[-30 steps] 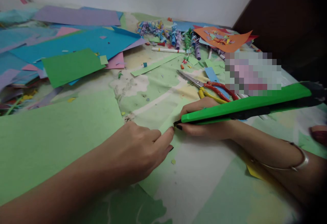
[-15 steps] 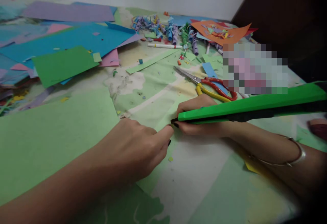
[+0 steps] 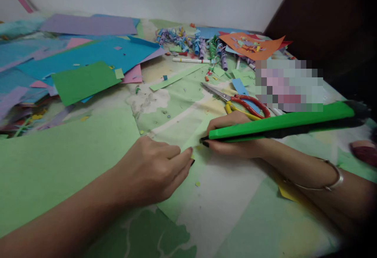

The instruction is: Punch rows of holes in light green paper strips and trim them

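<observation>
Left hand point(image 3: 153, 169) fingertips now pulled slightly back from tip of long green tool point(image 3: 279, 124), palm down, gripping nothing, pressing pale green sheet point(image 3: 59, 160); right hand point(image 3: 232, 148) closed around tool.

L hand point(image 3: 153, 171): knuckles up, fingertips on edge of pale green sheet point(image 3: 59, 160); pinch or press, can't tell.
R hand point(image 3: 235, 142): wrapped round green tool point(image 3: 279, 124), dark tip down on the sheet, just beside L fingertips.
R wrist: thin bangle point(image 3: 331, 181).
Behind R hand: scissors point(image 3: 235, 100), red/yellow grips.
Far side: white marker point(image 3: 191, 60), curled strips point(image 3: 191, 43), orange sheet point(image 3: 253, 44).
Left side: blue sheet point(image 3: 88, 53), dark green sheet point(image 3: 85, 82) on top.
</observation>
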Available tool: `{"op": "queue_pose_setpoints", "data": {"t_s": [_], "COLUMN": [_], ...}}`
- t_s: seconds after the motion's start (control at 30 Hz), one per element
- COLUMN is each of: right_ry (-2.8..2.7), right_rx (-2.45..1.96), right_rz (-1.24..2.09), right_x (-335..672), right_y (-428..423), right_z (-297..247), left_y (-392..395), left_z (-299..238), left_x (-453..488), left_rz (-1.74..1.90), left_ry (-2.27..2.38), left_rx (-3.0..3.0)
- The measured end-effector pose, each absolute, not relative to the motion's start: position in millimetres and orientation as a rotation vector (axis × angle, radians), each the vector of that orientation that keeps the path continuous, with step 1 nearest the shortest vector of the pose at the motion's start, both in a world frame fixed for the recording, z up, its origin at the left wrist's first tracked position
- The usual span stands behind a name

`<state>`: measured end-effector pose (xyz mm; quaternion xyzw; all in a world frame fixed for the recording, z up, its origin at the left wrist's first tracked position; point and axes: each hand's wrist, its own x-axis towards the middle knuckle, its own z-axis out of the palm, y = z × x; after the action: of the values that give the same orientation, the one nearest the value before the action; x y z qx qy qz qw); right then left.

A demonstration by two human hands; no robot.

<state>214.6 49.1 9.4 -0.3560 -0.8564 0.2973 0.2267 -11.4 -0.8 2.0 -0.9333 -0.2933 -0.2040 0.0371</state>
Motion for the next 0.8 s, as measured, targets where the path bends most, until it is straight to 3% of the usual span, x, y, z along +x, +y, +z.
{"op": "queue_pose_setpoints", "data": {"t_s": [0.17, 0.3, 0.53, 0.67, 0.8], "right_ry": [-1.997, -2.075, -2.121, -2.079, -2.102], "right_rx": [-1.096, -1.175, -1.352, -1.279, -1.122], "right_rz": [1.034, 0.998, 1.117, 1.148, 1.134], "right_x": [223, 225, 227, 229, 230], "right_y": [48, 44, 41, 45, 45], "right_z": [17, 30, 46, 33, 22], "left_y": [6, 7, 5, 1, -4], "left_z": [8, 14, 19, 19, 17], "left_x": [-17, -14, -12, -12, -12], "left_rz": [-0.898, -0.809, -1.054, -1.033, -0.810], "left_ry": [-1.339, -1.621, -1.831, -1.736, -1.293], "left_rx": [-2.830, -2.976, -3.243, -3.392, -3.334]}}
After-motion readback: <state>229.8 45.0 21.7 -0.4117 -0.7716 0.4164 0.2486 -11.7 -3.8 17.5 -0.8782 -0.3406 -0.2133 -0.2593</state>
